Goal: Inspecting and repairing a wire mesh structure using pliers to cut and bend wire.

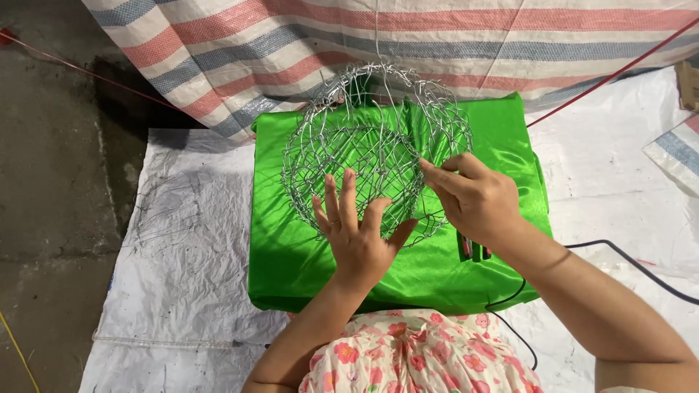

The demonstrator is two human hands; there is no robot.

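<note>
Over green cloth (306, 247), left hand (358, 236) spreads flat against wire ball (371, 145); right hand (477, 200) pinches its mesh.

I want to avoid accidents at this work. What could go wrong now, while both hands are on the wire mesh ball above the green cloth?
1. The wire mesh ball shows many loose wire ends; they could prick the left hand, pressed flat against it, or the right hand, which pinches a strand.
2. Wire ends could snag the green cloth.
3. The black cable beside the right forearm might catch it.
</note>
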